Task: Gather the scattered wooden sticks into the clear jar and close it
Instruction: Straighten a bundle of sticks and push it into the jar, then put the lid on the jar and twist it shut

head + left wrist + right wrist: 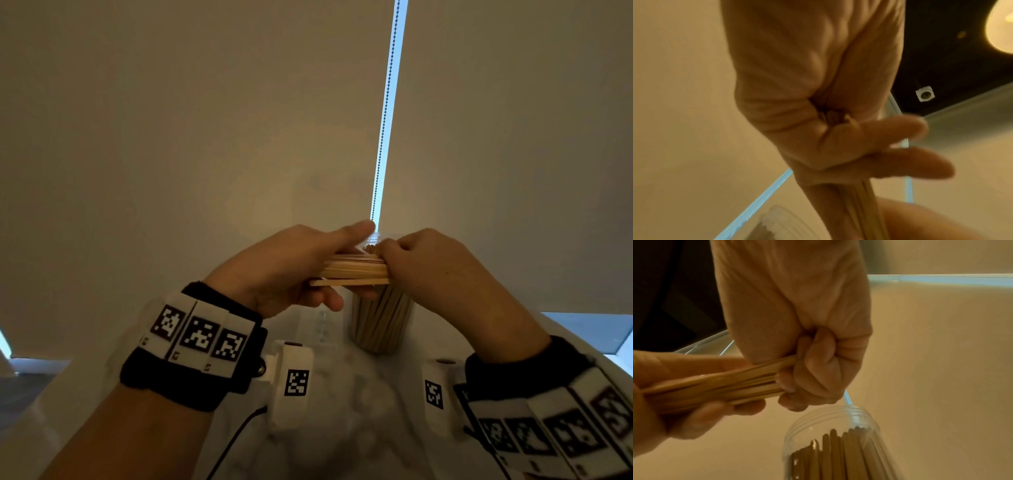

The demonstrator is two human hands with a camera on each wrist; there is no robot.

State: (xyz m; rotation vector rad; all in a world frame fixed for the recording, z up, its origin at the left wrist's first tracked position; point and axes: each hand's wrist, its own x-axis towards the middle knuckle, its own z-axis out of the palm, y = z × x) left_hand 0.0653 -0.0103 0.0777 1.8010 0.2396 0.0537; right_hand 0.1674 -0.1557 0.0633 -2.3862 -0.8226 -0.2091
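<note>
**Both hands hold one bundle of sticks above the open jar**

We see the left hand [291,270] and the right hand [431,270] raised together over the table [359,411], each gripping one end of a flat bundle of sticks [356,272]. The bundle lies level, running from 9 o'clock to 3 o'clock in the head view. The left grip is curled round its end, with the thumb laid along the top pointing toward 2 o'clock and the fingers wrapped beneath. In the left wrist view two of those fingers [910,164] stick out past the bundle. The right grip is a tight fist: its fingers [818,366] fold over the sticks' end, knuckles up.

The jar [380,322] stands upright on the table, directly below the bundle and just at 6 o'clock from the right hand. Its mouth is open, with the threaded rim bare, and it already holds many sticks standing on end. We cannot tell whether the bundle touches the rim.

The table is pale and marbled. A dark cable [239,435] runs across it toward 7 o'clock. Behind the hands hang beige blinds [205,120], with a bright slit of daylight and a bead chain [387,102] at 12 o'clock. Both wrists wear black bands carrying white tags with square black marks.
</note>
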